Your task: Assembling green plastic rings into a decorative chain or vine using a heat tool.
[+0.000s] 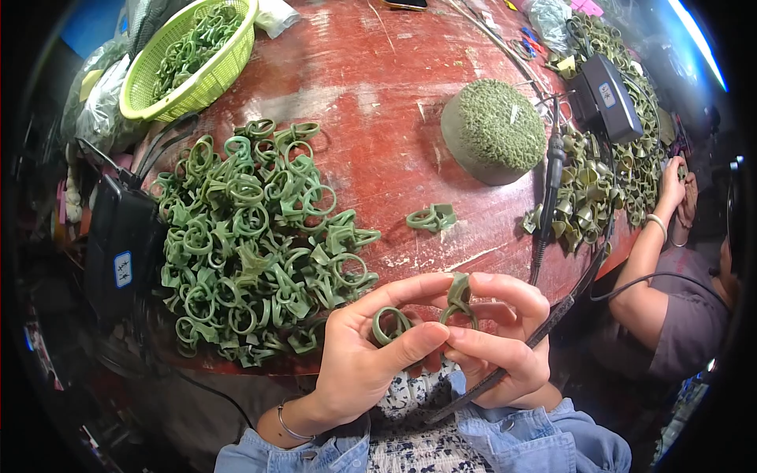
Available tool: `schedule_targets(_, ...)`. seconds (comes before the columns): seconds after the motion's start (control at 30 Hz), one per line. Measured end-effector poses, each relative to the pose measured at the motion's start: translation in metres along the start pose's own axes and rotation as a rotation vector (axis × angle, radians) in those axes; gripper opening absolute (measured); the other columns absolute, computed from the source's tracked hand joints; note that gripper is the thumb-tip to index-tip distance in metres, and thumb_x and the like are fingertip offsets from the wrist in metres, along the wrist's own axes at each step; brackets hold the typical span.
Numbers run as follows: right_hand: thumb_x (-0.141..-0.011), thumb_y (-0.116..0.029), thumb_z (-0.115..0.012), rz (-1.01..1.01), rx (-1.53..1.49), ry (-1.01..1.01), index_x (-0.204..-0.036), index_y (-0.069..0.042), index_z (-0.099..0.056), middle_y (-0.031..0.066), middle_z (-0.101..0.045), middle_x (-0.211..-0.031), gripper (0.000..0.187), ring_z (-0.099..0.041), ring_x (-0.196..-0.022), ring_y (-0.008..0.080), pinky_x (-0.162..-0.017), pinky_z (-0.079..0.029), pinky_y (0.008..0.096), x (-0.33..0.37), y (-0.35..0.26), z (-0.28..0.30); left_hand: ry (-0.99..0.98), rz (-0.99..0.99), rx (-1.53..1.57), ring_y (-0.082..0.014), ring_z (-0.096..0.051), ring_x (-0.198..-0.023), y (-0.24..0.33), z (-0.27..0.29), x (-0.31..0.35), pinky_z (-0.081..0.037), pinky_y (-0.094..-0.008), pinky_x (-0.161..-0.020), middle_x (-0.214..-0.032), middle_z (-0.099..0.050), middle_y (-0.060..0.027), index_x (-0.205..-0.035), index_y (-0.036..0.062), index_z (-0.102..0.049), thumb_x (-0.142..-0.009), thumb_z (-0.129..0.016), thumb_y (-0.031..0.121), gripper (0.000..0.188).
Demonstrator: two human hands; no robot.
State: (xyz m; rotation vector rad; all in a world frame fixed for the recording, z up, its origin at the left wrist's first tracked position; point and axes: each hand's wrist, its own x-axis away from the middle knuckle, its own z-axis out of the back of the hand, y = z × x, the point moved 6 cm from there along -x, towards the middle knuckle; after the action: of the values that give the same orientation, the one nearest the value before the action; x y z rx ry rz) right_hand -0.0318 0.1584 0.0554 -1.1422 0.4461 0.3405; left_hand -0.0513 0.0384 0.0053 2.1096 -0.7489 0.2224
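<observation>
In front of my body, my left hand (367, 343) and my right hand (505, 335) meet at their fingertips. A green ring with a flat, leaf-like top (460, 295) is pinched between both hands. A second green ring (389, 325) sits in the curl of my left hand, behind the thumb. Just beyond my fingers, a lone green ring piece (432, 217) lies on the red table (371, 169). Left of my hands spreads a large heap of similar green rings (256, 244). A dark cord (473, 392) crosses in front of my right hand.
A yellow-green basket (236, 67) of green pieces stands far left. A round green block with a crumbly top (505, 130) sits right of centre. Black boxes with cables (122, 236) flank the work area. At right, a co-worker's arm (650, 244) reaches towards a pile of olive-green pieces (587, 185).
</observation>
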Motion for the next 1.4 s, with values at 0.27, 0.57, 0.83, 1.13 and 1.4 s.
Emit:
schedule_targets(0.27, -0.060, -0.004, -0.075, -0.021, 0.092, -0.003, -0.090, -0.010, -0.068, 0.0196, -0.053, -0.109, 0.031, -0.054, -0.094, 0.0288, -0.066, -0.054, 0.0306, 0.006, -0.001, 0.006, -0.132, 0.054, 0.038, -0.0071, -0.056, -0.065, -0.005, -0.002, 0.004, -0.043, -0.0184, -0.051, -0.092, -0.062, -0.0057, -0.119, -0.0019, -0.049, -0.084, -0.062, 0.008, 0.039)
schedule_targets(0.57, -0.065, -0.004, -0.073, -0.036, 0.099, 0.009, -0.090, -0.006, -0.066, 0.0191, -0.055, -0.106, 0.026, -0.055, -0.090, 0.0255, -0.066, -0.054, 0.0285, 0.012, -0.003, 0.014, -0.198, 0.029, 0.137, -0.0092, -0.060, -0.071, -0.009, -0.012, 0.004, -0.048, -0.0194, -0.053, -0.094, -0.062, -0.0086, -0.115, -0.0029, -0.049, -0.080, -0.063, -0.001, 0.038)
schedule_targets(0.83, -0.066, 0.002, -0.072, -0.164, -0.094, 0.054, -0.090, -0.003, -0.063, 0.0203, -0.055, -0.105, 0.026, -0.060, -0.082, 0.0214, -0.059, -0.054, 0.0253, 0.011, 0.008, 0.009, -0.017, -0.191, -0.052, -0.0134, -0.061, -0.063, -0.004, -0.011, 0.002, -0.046, -0.0172, -0.042, -0.099, -0.059, -0.0214, -0.102, -0.0022, -0.047, -0.069, -0.073, 0.002, 0.043)
schedule_targets(1.13, -0.068, 0.005, -0.069, -0.202, -0.234, -0.023, -0.092, 0.003, -0.061, 0.0219, -0.055, -0.104, 0.026, -0.063, -0.074, 0.0204, -0.061, -0.053, 0.0264, 0.010, 0.017, 0.005, -0.018, -0.555, -0.536, -0.0126, -0.053, -0.074, 0.012, -0.010, 0.000, -0.044, -0.0210, -0.061, -0.090, -0.054, -0.0103, -0.094, 0.0007, -0.056, -0.063, -0.080, 0.011, 0.041)
schedule_targets(1.4, -0.071, 0.002, -0.067, -0.212, -0.314, 0.014, -0.093, 0.006, -0.061, 0.0226, -0.059, -0.099, 0.024, -0.063, -0.082, 0.0268, -0.070, -0.051, 0.0323, 0.018, 0.015, 0.000, 0.065, -0.615, -0.648, -0.0099, -0.054, -0.077, 0.019, -0.014, 0.009, -0.047, -0.0203, -0.061, -0.093, -0.054, -0.0078, -0.097, 0.0037, -0.064, -0.061, -0.081, 0.008, 0.040)
